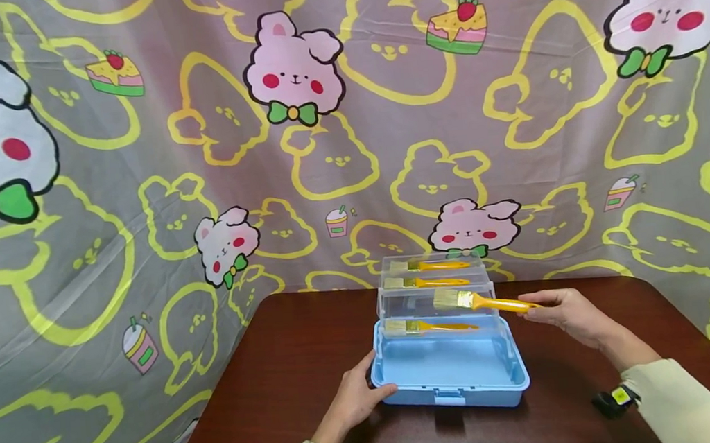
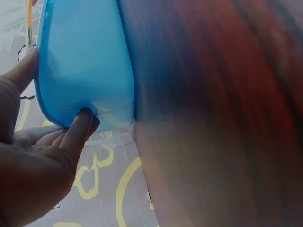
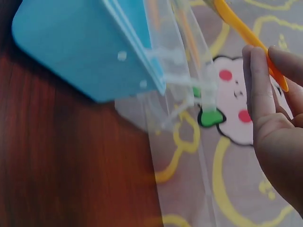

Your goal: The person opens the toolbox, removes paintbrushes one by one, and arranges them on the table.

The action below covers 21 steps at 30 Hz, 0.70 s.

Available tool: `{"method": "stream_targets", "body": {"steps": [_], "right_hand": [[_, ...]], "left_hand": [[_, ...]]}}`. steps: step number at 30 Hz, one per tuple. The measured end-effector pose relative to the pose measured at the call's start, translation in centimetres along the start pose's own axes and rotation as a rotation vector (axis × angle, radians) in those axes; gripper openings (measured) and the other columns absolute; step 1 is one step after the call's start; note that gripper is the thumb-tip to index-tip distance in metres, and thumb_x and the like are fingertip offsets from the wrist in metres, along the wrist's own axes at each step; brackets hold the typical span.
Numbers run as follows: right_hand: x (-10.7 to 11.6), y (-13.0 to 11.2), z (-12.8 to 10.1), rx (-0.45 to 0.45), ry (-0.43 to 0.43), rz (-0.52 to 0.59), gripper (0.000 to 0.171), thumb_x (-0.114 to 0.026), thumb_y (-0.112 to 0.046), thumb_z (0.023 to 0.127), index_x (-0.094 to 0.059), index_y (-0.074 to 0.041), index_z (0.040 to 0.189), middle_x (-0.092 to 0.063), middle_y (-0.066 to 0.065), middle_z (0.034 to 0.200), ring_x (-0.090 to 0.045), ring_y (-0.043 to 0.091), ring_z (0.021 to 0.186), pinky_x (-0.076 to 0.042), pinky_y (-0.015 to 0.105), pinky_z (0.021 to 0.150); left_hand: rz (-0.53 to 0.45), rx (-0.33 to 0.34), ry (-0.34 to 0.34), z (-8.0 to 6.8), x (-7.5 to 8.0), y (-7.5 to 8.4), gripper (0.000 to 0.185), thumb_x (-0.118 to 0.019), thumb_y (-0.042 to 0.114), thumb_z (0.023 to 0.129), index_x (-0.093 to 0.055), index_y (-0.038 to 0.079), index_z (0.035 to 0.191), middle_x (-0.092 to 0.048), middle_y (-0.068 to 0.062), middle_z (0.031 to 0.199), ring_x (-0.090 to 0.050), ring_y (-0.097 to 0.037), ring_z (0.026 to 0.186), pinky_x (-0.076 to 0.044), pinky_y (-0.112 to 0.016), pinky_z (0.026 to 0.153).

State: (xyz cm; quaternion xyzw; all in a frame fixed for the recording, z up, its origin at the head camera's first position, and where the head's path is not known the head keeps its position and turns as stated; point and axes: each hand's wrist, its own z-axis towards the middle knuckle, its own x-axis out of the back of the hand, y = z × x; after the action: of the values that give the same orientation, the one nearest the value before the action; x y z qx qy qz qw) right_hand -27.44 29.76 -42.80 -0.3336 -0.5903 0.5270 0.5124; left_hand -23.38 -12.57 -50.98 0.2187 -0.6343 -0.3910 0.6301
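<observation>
Clearance around the blue box is generous on the brown table: bare wood runs out beyond the left hand to the table's rounded corner, and a similar band lies under and past the right hand toward the far edge. Left hand rests against the box's near left corner, thumb on the rim and fingers pressed along the blue wall, as the left wrist view confirms; the fingers lie fairly straight and grip nothing. Right hand pinches the orange handle of a paintbrush between thumb and fingertips, holding it level with the bristles pointing away from that hand, above the clear fold-out trays and not resting in any of them as far as can be told. Box stands open, just ahead of the left hand; its blue lower tub shows no contents. Three clear trays step up behind it, each with one orange-handled brush: lowest brush, middle brush and top brush, all lying crosswise. Near the right sleeve a small black device sits on the table. A patterned cloth backdrop closes off the space behind and to both sides of the hands.
</observation>
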Motion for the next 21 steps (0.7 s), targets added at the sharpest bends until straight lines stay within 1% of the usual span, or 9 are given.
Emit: {"method": "stream_targets", "body": {"steps": [2,5,7,8,12,16,18,21], "right_hand": [[0.9,0.3,-0.6,0.01,-0.005,0.028,0.044,-0.065,-0.009,0.09,-0.053,0.014,0.125,-0.066,0.011,0.104,-0.066,0.016,0.091,-0.052,0.026,0.079],[2.2,0.9,-1.4,0.012,-0.006,0.08,0.034,-0.063,-0.007,0.091,-0.06,0.007,0.122,-0.066,0.004,0.102,-0.066,0.015,0.091,-0.052,0.024,0.078],[3.1,1.5,-1.8,0.023,-0.022,0.12,0.028,-0.061,-0.004,0.092,-0.065,0.001,0.119,-0.066,0.0,0.101,-0.066,0.015,0.092,-0.052,0.024,0.078],[3.6,1.9,-2.0,0.037,-0.039,0.15,0.027,-0.059,-0.002,0.092,-0.065,0.0,0.118,-0.066,-0.001,0.102,-0.066,0.015,0.092,-0.052,0.024,0.078],[5.3,3.5,-2.7,0.097,-0.13,0.277,0.032,-0.05,0.006,0.094,-0.067,-0.006,0.118,-0.067,0.0,0.104,-0.066,0.016,0.095,-0.051,0.026,0.081],[6.9,5.0,-3.2,0.133,-0.209,0.409,0.039,-0.043,0.012,0.095,-0.067,-0.007,0.119,-0.067,0.003,0.108,-0.065,0.018,0.098,-0.05,0.028,0.084],[7.6,5.6,-3.5,0.135,-0.222,0.461,0.041,-0.041,0.013,0.096,-0.067,-0.008,0.119,-0.066,0.004,0.11,-0.065,0.019,0.1,-0.05,0.028,0.084],[8.6,6.3,-3.9,0.118,-0.205,0.508,0.04,-0.041,0.011,0.096,-0.067,-0.01,0.118,-0.066,0.004,0.11,-0.065,0.019,0.1,-0.05,0.028,0.084]], "left_hand": [[0.002,0.006,0.001,0.0,0.0,0.0,0.083,-0.077,0.034,0.08,-0.037,-0.001,0.143,-0.048,-0.019,0.137,-0.048,-0.029,0.122,-0.04,-0.051,0.097],[0.004,0.01,0.002,0.1,0.1,0.0,0.083,-0.077,0.035,0.08,-0.037,0.0,0.144,-0.049,-0.018,0.136,-0.048,-0.029,0.122,-0.04,-0.051,0.097],[0.005,0.008,0.001,0.2,0.1,0.0,0.083,-0.076,0.035,0.08,-0.037,0.001,0.144,-0.049,-0.018,0.136,-0.049,-0.028,0.121,-0.04,-0.05,0.096],[0.004,0.004,0.0,0.2,0.1,0.0,0.083,-0.076,0.035,0.08,-0.037,0.001,0.144,-0.05,-0.018,0.136,-0.049,-0.028,0.121,-0.04,-0.05,0.096],[0.001,0.001,-0.003,0.3,0.1,-0.1,0.083,-0.076,0.035,0.08,-0.036,0.0,0.144,-0.049,-0.018,0.136,-0.05,-0.028,0.121,-0.041,-0.05,0.096],[0.007,0.009,-0.005,0.3,0.0,-0.1,0.083,-0.076,0.035,0.08,-0.037,0.001,0.144,-0.049,-0.017,0.137,-0.049,-0.028,0.121,-0.04,-0.05,0.096],[0.01,0.014,-0.004,0.3,0.0,0.0,0.083,-0.076,0.036,0.08,-0.037,0.002,0.144,-0.049,-0.017,0.137,-0.049,-0.028,0.122,-0.04,-0.05,0.096],[0.011,0.014,-0.007,0.2,0.0,0.0,0.083,-0.076,0.035,0.08,-0.036,0.001,0.144,-0.049,-0.017,0.137,-0.048,-0.028,0.122,-0.04,-0.051,0.096]]}}
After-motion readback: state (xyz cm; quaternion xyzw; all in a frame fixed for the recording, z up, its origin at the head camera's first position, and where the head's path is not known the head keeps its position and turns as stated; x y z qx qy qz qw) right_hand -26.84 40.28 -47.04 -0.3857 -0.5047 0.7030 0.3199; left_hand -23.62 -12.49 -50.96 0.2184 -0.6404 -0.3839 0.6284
